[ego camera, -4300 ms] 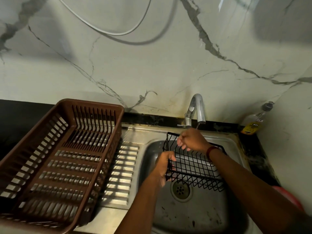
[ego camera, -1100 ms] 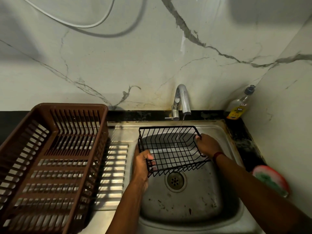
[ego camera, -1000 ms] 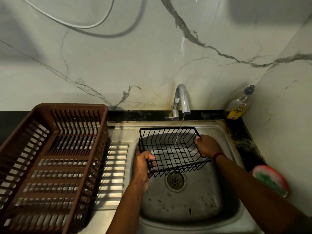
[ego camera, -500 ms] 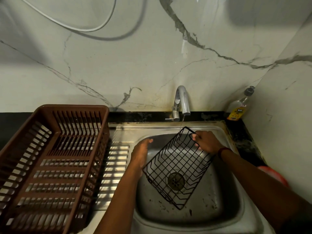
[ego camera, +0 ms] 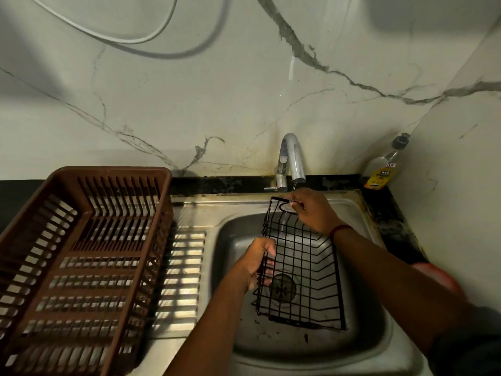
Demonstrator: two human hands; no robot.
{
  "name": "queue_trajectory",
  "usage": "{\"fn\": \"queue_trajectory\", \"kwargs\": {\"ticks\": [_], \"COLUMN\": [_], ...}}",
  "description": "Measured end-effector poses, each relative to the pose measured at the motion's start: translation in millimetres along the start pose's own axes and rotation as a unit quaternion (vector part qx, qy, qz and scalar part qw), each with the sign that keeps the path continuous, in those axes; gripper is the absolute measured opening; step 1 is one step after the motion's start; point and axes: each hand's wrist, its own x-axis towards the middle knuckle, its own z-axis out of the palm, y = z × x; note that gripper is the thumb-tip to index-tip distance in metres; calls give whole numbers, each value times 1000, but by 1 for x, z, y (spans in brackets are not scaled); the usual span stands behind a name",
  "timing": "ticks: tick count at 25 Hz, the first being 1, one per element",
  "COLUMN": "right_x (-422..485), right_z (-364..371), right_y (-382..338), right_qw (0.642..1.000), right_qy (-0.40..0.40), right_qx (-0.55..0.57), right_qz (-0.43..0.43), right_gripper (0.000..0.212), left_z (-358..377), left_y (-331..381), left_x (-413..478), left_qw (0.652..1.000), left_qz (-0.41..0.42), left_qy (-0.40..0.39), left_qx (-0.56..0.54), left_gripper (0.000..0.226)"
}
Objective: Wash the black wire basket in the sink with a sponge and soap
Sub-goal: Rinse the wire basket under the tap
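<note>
Black wire basket [ego camera: 301,267] under tap [ego camera: 294,156] trickle; left hand [ego camera: 257,263] grips side, right hand [ego camera: 311,213] top rim. Wetting step; scrubbing needs one hand freed.

I have my left hand [ego camera: 257,263] on the black wire basket [ego camera: 303,270], midway along its left long side. The fingers are curled round the side wires, their tips showing inside the basket. My left forearm [ego camera: 214,316] is bare and slants up to it from below and to the left of the basket. My right hand [ego camera: 311,213] sits at the basket's far end, knuckles up, fingers pinching the rim wire there. A red thread band [ego camera: 340,229] circles that wrist. My right forearm [ego camera: 393,272] crosses the basket's far right corner and runs off to its lower right, ending in a dark sleeve [ego camera: 466,348].
</note>
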Motion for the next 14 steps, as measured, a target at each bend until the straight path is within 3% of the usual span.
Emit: {"fn": "queue_trajectory", "kwargs": {"ticks": [2,4,6,9,12,14], "right_x": [2,3,6,11,23,28], "right_z": [4,8,16,22,19,15], "right_y": [-9,-13,-9,-13,-37,-40], "right_qw": [998,999,986,974,979,975], "right_qy": [53,-17,-111,-144,-199,-204], "right_qx": [-10,-31,-91,-124,-10,53], "right_qz": [-17,2,83,127,53,65], "right_gripper": [11,16,17,19,15,15], "left_z": [5,9,14,21,28,29], "left_y": [-1,-3,-5,-6,-5,-4], "left_x": [-4,-7,-11,-18,-23,-23], "left_qw": [1000,999,999,998,999,998], "left_qz": [5,13,24,25,19,30], "left_qy": [8,14,23,27,26,32], "left_qx": [-21,-37,-39,-45,-39,-42], "left_gripper": [24,33,44,43,44,45]}}
